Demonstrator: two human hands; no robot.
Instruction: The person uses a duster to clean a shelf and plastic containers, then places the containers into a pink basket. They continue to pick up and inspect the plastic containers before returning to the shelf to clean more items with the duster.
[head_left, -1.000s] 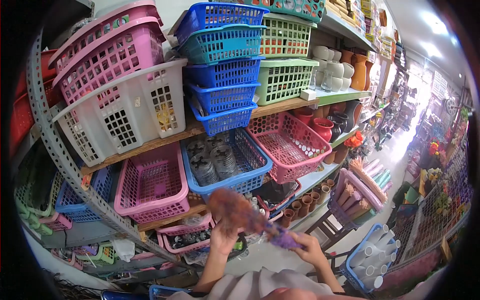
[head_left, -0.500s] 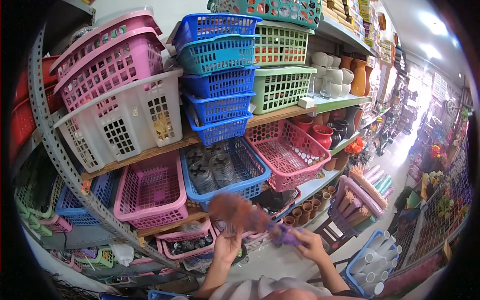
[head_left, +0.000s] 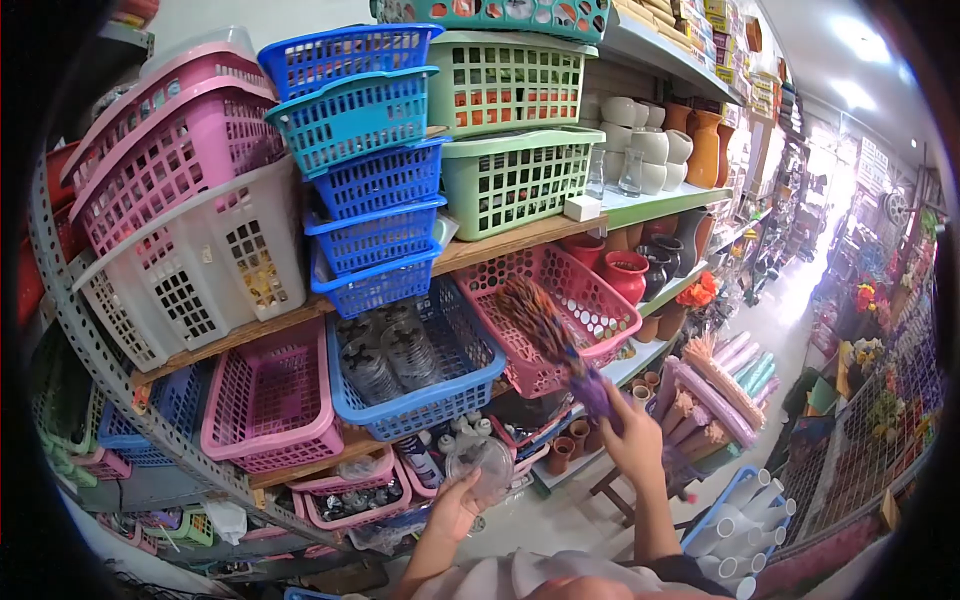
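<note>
My right hand (head_left: 634, 438) grips the purple handle of a feather duster (head_left: 545, 330), whose brown and orange head points up and left in front of the red mesh basket (head_left: 600, 300). Lower down, my left hand (head_left: 455, 505) is raised with fingers apart under a clear plastic wrapper (head_left: 480, 462); whether it holds the wrapper is unclear. Both forearms rise from the bottom edge of the view.
Metal shelving holds stacked plastic baskets: pink (head_left: 165, 130), white (head_left: 190, 265), blue (head_left: 365, 170), green (head_left: 510, 170). A blue basket (head_left: 425, 400) holds round black items. Clay pots (head_left: 690, 150) line the right shelves. A blue crate of white rolls (head_left: 735, 525) stands in the aisle.
My right hand has lifted the duster up and to the right, so its head now points upward before the red basket. My left hand has let go of the duster head.
</note>
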